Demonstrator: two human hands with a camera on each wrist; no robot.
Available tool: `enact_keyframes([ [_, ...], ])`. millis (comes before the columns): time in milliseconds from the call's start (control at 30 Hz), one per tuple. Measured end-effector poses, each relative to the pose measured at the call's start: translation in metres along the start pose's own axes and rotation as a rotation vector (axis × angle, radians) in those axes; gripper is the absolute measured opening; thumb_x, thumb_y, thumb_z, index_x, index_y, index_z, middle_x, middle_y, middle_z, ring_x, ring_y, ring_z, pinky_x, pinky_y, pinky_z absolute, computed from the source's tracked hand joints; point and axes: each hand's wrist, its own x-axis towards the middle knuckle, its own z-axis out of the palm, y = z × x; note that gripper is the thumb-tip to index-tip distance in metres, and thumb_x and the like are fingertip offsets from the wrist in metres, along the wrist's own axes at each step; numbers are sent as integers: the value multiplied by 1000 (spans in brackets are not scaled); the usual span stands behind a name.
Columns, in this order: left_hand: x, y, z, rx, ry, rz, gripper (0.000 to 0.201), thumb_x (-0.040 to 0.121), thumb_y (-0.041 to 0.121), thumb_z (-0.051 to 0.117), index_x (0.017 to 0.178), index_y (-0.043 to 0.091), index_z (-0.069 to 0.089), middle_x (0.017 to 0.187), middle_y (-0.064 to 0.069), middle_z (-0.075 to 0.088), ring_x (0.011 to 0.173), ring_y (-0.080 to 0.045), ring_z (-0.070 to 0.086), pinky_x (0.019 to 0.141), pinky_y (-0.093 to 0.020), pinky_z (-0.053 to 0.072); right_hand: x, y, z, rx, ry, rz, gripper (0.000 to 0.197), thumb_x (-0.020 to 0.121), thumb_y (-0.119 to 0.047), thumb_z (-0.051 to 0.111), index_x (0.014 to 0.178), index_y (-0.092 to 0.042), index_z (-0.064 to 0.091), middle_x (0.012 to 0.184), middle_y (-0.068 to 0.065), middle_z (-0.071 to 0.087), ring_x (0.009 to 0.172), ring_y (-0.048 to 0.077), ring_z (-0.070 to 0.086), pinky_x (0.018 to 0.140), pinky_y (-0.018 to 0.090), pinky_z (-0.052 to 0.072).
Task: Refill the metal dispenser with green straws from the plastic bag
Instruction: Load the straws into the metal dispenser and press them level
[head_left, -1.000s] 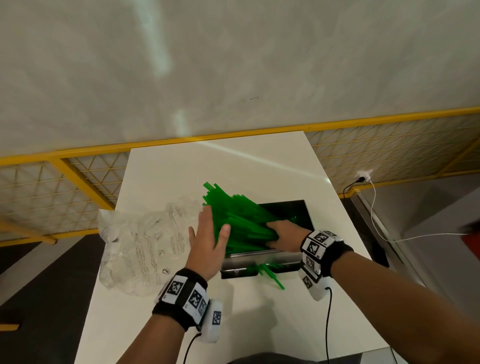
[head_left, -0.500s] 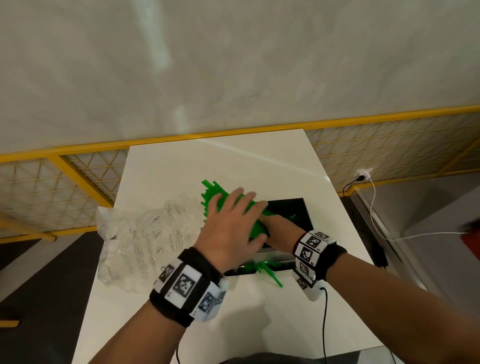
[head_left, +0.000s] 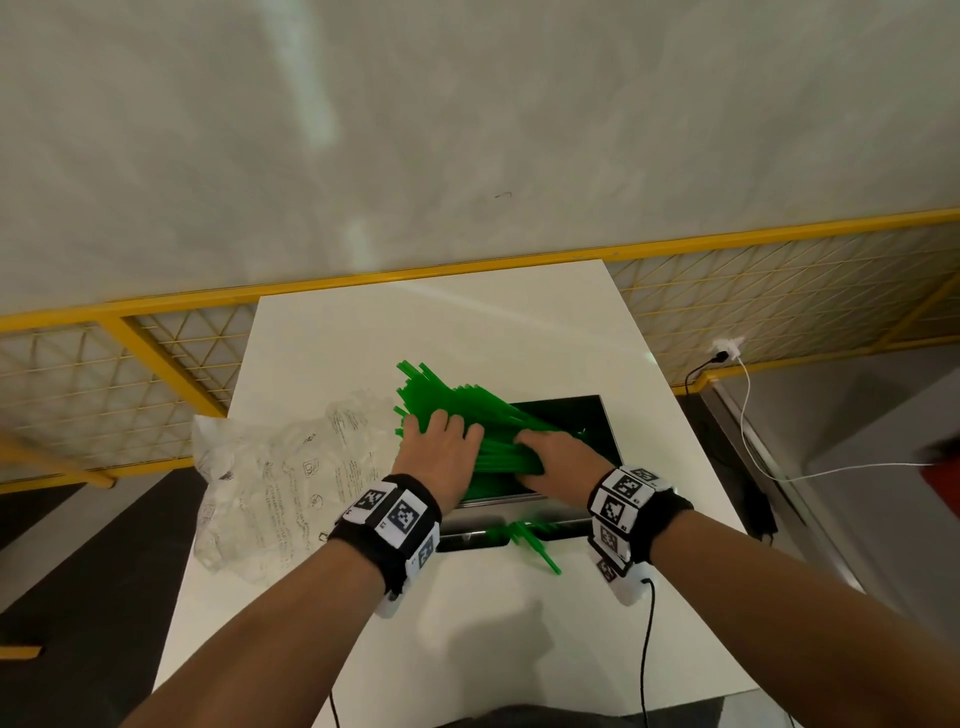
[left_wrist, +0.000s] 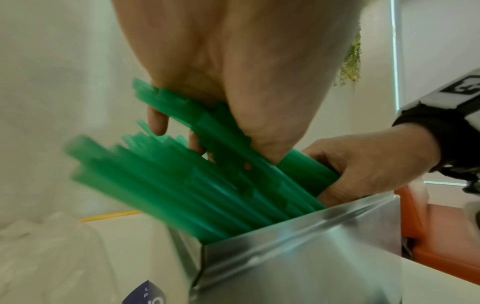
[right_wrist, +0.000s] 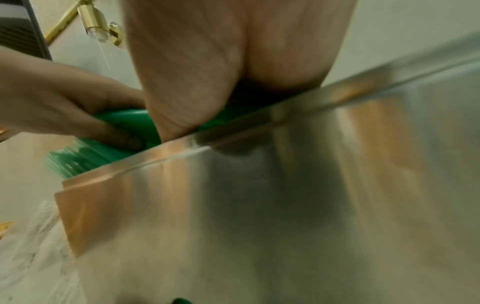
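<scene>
A bundle of green straws (head_left: 447, 400) leans up and to the left out of the open top of the metal dispenser (head_left: 608, 415) on the white table (head_left: 467, 322). My left hand (head_left: 441, 441) grips the upper part of the bundle, with fingers curled over it (left_wrist: 157, 123). My right hand (head_left: 558, 457) grips the lower end of the straws at the dispenser's mouth (left_wrist: 369, 164). The right wrist view shows the steel wall (right_wrist: 285, 205) with straws (right_wrist: 130, 121) above its rim. The crumpled clear plastic bag (head_left: 280, 467) lies to the left. A few straws (head_left: 535, 545) poke from the front slot.
A yellow mesh railing (head_left: 156, 364) runs behind the table and along both sides. A white charger and cables (head_left: 727, 348) hang at the right. The table's front edge lies close to my body, and wrist-camera cables (head_left: 644, 649) trail over it.
My left hand went from pressing flat against the bundle's left side, to lying spread on top, to curling round the straws. The right hand has stayed on their lower end.
</scene>
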Motion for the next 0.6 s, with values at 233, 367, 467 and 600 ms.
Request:
enact_keyframes([
  [233,-1,-11,15,-307,105,16,62,86,32,54,140,22,25,132,-5,38,123,-27,31,107,-46,22,-12,24,-9,-15,-28,104,38,88,-34,60,122,-20,52,117,4,63,102,22,62,90,36,51],
  [367,-5,-17,26,-537,161,74,68,82,50,51,142,27,27,133,2,37,126,-22,29,109,-41,16,-6,23,-12,-63,-59,77,36,88,-24,60,123,-16,53,119,6,61,105,23,60,91,33,49],
  [467,-10,-17,32,-457,236,98,75,74,68,30,137,27,40,135,4,41,129,-22,31,109,-42,9,-3,22,-12,-59,-65,78,40,86,-24,64,124,-16,54,121,7,60,108,23,58,93,33,48],
  [600,-15,-10,32,-429,394,52,60,81,63,38,128,27,49,136,-4,48,130,-26,31,105,-48,9,0,17,-10,43,-78,94,49,82,-25,70,127,-15,54,123,6,61,111,21,58,97,32,47],
])
